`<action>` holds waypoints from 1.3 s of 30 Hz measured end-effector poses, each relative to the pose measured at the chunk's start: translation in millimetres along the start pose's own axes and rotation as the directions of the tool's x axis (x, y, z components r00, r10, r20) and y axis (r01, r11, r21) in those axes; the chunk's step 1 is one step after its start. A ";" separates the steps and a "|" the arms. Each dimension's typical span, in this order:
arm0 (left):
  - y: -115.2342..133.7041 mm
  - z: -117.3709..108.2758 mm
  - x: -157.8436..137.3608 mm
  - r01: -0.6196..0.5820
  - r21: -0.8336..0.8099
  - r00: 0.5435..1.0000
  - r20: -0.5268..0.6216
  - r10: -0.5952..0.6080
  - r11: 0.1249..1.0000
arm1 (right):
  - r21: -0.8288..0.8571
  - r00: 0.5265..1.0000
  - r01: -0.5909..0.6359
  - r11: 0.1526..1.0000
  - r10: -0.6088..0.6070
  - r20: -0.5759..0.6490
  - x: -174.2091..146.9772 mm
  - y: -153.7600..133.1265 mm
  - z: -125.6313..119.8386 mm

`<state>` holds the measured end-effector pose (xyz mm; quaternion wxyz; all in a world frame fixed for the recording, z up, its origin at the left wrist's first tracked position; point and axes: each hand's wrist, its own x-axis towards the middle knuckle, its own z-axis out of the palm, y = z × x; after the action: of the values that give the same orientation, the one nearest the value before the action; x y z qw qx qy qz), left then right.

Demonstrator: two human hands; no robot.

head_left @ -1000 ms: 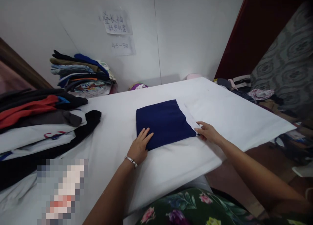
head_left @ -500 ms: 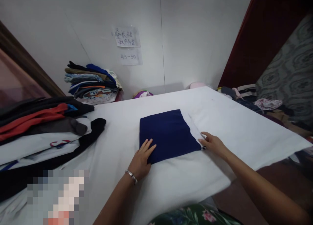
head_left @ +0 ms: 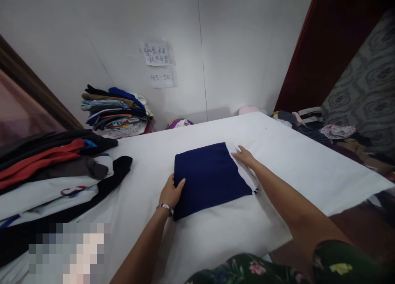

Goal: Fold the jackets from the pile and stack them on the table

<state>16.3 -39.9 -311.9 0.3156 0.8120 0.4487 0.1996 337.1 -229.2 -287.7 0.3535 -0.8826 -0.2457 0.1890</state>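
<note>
A folded navy garment (head_left: 210, 173) lies on the white-covered table, with a white strip (head_left: 245, 173) along its right side and a small black-and-white striped bit at the near corner. My left hand (head_left: 170, 192) holds the garment's left edge, thumb on top and fingers at and beneath the edge. A bracelet circles that wrist. On the opposite side, my right hand (head_left: 246, 156) pinches the white strip near the far right corner; its lower fingers are partly hidden.
A heap of clothes (head_left: 55, 165) covers the table's left side. Behind it stands a stack of folded clothes (head_left: 115, 111) by the wall. Paper notes (head_left: 159, 53) hang there. More clothes (head_left: 336, 132) lie beyond the table's right edge (head_left: 327, 148).
My right hand has moved from the near right corner up to the far part of the white strip. My left hand has shifted from lying on top to gripping the left edge.
</note>
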 end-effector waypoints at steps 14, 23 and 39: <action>23.3 -43.7 76.0 0.064 -0.154 0.982 0.186 -0.035 0.986 | 0.707 0.955 -0.195 0.679 -0.034 0.296 -64.5 11.2 8.5; 10.3 -31.2 71.4 -0.028 0.432 0.998 0.061 0.002 0.902 | 0.677 0.968 -0.224 0.701 0.082 0.235 -95.4 32.6 -4.2; 58.7 37.1 -63.8 -0.720 0.439 0.694 0.481 0.536 0.538 | 0.688 0.974 -0.164 0.706 0.007 0.225 -29.7 24.6 -8.2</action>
<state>41.1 -130.2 -300.6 0.0101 0.9935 0.1100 0.0273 324.7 -265.9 -295.0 0.6259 -0.6678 -0.1489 0.3743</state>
